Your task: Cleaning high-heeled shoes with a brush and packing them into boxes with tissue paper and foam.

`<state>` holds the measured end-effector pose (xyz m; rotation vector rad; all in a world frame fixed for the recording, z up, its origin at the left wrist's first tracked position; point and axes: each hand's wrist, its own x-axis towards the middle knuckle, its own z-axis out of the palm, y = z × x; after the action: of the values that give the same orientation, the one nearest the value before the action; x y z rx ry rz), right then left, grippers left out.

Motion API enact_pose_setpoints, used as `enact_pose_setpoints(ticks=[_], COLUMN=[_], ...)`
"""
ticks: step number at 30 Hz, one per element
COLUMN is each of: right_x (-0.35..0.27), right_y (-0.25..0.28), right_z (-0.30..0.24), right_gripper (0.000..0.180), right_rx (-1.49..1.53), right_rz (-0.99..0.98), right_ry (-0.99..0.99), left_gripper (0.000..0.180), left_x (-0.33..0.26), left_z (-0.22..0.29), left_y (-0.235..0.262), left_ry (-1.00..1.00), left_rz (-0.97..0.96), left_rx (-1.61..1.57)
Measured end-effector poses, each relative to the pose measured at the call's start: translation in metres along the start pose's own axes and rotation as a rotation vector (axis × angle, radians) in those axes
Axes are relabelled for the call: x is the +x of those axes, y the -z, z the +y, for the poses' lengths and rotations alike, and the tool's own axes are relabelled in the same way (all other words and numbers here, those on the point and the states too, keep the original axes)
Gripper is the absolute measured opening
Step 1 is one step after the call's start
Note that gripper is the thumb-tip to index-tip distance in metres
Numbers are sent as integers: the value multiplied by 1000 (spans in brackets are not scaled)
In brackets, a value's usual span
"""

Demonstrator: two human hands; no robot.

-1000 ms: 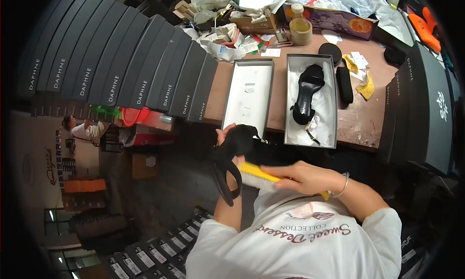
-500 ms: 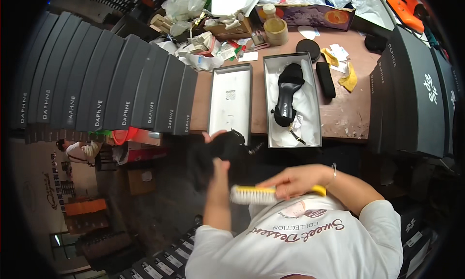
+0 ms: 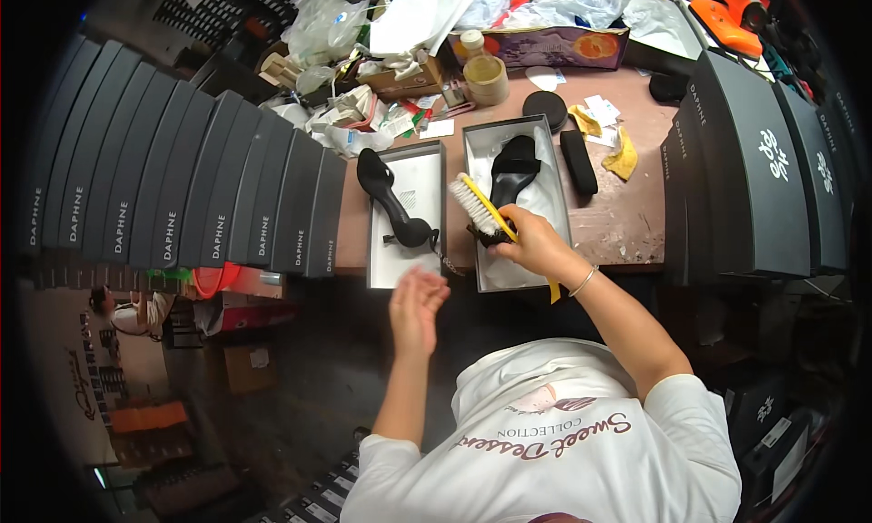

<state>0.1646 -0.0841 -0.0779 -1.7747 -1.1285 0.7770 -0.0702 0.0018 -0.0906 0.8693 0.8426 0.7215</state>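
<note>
Mid-frame, the right hand [image 3: 538, 245] grasps a yellow brush [image 3: 489, 209] over a box [image 3: 490, 130] and its black sandal [image 3: 516, 167]. The left hand [image 3: 417, 310], fingers released, is by the lower edge of a tray [image 3: 386, 269]; another sandal [image 3: 392, 205] overlaps its left rim. Bare surface [image 3: 627, 223] lies at right.
</note>
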Motion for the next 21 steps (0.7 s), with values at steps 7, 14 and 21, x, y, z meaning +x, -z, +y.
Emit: enact_pose_setpoints(ticks=[7,14,21], right_x=[-7,-80,-100], right_y=[30,12,2], right_z=[-46,-68,-46], right_gripper=[28,10,8], right_rx=[16,-436,-496], right_rz=[39,-336,-381], right_ry=[263,691,821], left_gripper=[52,76,53], left_x=[-27,-27,-33], left_z=[-31,-25,-22], left_y=[-51,-69,-40], left_ry=[364,458,574], left_rz=[-325,-476,-380], left_rx=[-299,-741,-577])
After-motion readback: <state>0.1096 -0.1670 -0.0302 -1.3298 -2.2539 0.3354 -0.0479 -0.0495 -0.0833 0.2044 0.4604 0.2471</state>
